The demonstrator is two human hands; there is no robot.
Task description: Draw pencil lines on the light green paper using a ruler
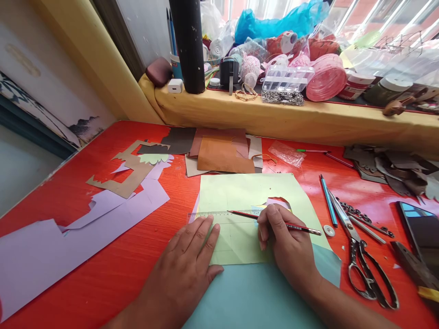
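Observation:
A sheet of light green paper (236, 192), with a few thin drawn lines and a cut-out hole near its right side, lies on blue paper (247, 292). Across the green sheet lies a clear ruler (219, 214). My left hand (187, 251) rests flat, fingers stretched, its fingertips on the ruler's lower edge. In my right hand (286, 242) a red and black pencil (305, 228) is pinched, its tip pointing left by the ruler's upper edge. Whether the tip touches the paper I cannot tell. My right hand covers the ruler's right end.
Purple paper (113, 237) and a brown cut-out sheet (128, 180) lie left. Leather pieces (222, 153) sit behind the green paper. Scissors (353, 233), a blue pencil (328, 201) and a phone (420, 233) are at right. A cluttered sill (240, 109) runs along the back.

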